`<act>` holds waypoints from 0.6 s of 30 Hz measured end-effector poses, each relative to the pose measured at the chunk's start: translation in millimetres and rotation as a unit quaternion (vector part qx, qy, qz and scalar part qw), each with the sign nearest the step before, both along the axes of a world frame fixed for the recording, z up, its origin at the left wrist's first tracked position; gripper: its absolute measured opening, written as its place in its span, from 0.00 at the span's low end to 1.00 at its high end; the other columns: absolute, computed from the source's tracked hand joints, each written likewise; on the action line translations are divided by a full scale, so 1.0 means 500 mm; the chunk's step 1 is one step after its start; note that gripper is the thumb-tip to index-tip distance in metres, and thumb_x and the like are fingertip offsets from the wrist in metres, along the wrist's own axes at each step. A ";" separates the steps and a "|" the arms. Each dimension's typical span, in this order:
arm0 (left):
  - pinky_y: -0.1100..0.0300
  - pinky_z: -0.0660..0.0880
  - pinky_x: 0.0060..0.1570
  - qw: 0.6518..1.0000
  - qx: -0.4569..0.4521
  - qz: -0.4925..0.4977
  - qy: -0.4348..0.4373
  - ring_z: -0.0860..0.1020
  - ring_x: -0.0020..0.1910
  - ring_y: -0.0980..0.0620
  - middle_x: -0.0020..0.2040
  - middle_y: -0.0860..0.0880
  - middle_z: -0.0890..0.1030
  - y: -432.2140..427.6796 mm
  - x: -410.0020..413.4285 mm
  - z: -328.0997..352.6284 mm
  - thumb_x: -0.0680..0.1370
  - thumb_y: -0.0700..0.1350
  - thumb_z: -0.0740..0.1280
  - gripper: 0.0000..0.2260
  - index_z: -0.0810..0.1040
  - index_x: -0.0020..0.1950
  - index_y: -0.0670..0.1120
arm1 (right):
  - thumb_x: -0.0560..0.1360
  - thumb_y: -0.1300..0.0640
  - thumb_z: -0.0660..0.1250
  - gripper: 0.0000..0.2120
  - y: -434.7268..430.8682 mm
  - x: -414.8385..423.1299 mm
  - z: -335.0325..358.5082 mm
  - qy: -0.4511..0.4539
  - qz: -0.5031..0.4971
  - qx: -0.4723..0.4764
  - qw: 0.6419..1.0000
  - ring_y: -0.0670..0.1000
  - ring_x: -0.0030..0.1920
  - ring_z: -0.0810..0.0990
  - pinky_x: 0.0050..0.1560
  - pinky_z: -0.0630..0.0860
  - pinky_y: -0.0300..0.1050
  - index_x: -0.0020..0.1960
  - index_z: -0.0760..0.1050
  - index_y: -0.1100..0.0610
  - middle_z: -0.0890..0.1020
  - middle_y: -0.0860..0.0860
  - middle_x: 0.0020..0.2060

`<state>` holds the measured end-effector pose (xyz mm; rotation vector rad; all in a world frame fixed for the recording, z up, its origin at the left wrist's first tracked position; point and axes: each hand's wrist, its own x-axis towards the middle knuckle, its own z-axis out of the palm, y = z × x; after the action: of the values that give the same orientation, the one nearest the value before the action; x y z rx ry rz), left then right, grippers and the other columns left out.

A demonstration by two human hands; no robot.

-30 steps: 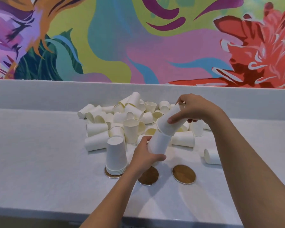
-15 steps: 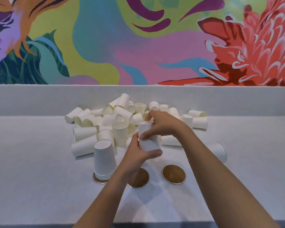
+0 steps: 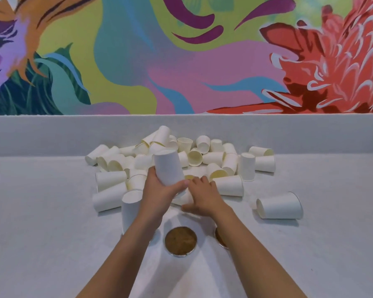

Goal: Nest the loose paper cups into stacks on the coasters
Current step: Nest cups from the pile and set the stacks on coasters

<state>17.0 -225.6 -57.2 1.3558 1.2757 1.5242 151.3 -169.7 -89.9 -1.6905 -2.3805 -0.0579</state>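
Note:
My left hand [image 3: 159,191] grips an upside-down stack of nested white paper cups [image 3: 167,166], held above the counter. My right hand [image 3: 202,196] reaches just to its right, fingers curled around a cup lying on its side [image 3: 182,198]; how firm the grip is stays unclear. Behind both hands lies a heap of loose white cups [image 3: 213,158]. An upside-down cup stack [image 3: 130,209] stands on the left coaster, partly hidden by my left forearm. The brown middle coaster [image 3: 181,240] is bare. The right coaster [image 3: 220,237] is mostly covered by my right forearm.
One cup [image 3: 280,205] lies on its side apart from the heap, at the right. The grey counter [image 3: 41,222] ends in a low backsplash [image 3: 52,132] under a colourful mural. The heap spreads across the counter's middle, against the backsplash.
The cup from my right hand was pushed onto the cup in my left hand. My right hand then let go and dropped to a lying cup. The camera moved closer.

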 end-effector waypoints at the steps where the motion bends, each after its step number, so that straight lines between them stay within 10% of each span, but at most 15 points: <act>1: 0.58 0.76 0.47 1.000 -0.004 0.001 0.002 0.77 0.53 0.52 0.53 0.51 0.78 0.001 -0.001 -0.006 0.65 0.44 0.79 0.29 0.69 0.61 0.50 | 0.71 0.44 0.69 0.32 0.002 -0.003 -0.005 -0.019 -0.009 0.002 1.000 0.57 0.65 0.65 0.64 0.62 0.54 0.70 0.62 0.52 0.69 0.53 0.65; 5: 0.53 0.78 0.52 1.000 -0.011 -0.001 0.019 0.78 0.52 0.52 0.54 0.51 0.79 -0.002 0.000 -0.016 0.62 0.47 0.81 0.32 0.70 0.61 0.51 | 0.70 0.42 0.69 0.28 0.012 0.002 -0.006 0.001 -0.082 0.067 0.994 0.55 0.63 0.69 0.62 0.64 0.51 0.65 0.67 0.52 0.74 0.52 0.62; 8: 0.59 0.78 0.45 0.999 -0.012 -0.020 0.045 0.78 0.51 0.57 0.53 0.55 0.78 -0.012 0.005 -0.019 0.63 0.49 0.80 0.32 0.69 0.62 0.54 | 0.69 0.38 0.69 0.30 -0.011 0.023 0.030 0.269 -0.157 0.131 0.941 0.54 0.57 0.76 0.52 0.71 0.46 0.65 0.69 0.53 0.78 0.51 0.58; 14: 0.53 0.78 0.53 0.993 -0.044 -0.059 0.096 0.76 0.54 0.54 0.57 0.54 0.75 -0.017 0.022 -0.038 0.66 0.49 0.79 0.33 0.65 0.65 0.54 | 0.70 0.48 0.73 0.32 -0.030 0.049 0.124 0.824 -0.070 -0.041 0.561 0.54 0.53 0.80 0.53 0.79 0.48 0.69 0.65 0.55 0.76 0.56 0.60; 16: 0.51 0.78 0.55 0.989 -0.062 -0.069 0.119 0.75 0.55 0.52 0.58 0.51 0.74 -0.019 0.033 -0.041 0.65 0.50 0.79 0.34 0.64 0.65 0.53 | 0.70 0.47 0.73 0.33 -0.044 0.043 0.137 0.835 -0.027 -0.044 0.548 0.52 0.53 0.80 0.51 0.79 0.46 0.69 0.65 0.55 0.77 0.56 0.59; 18: 0.51 0.78 0.56 0.984 -0.075 -0.081 0.138 0.75 0.56 0.51 0.58 0.51 0.73 -0.022 0.043 -0.042 0.66 0.50 0.79 0.35 0.63 0.66 0.53 | 0.74 0.46 0.70 0.29 -0.058 0.027 0.141 0.787 -0.012 -0.031 0.616 0.48 0.52 0.79 0.48 0.77 0.40 0.69 0.62 0.53 0.75 0.51 0.60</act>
<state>38.3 -236.7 -78.3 1.5681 1.3780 1.1352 164.9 -198.6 -19.2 -0.8568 -0.9075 1.0401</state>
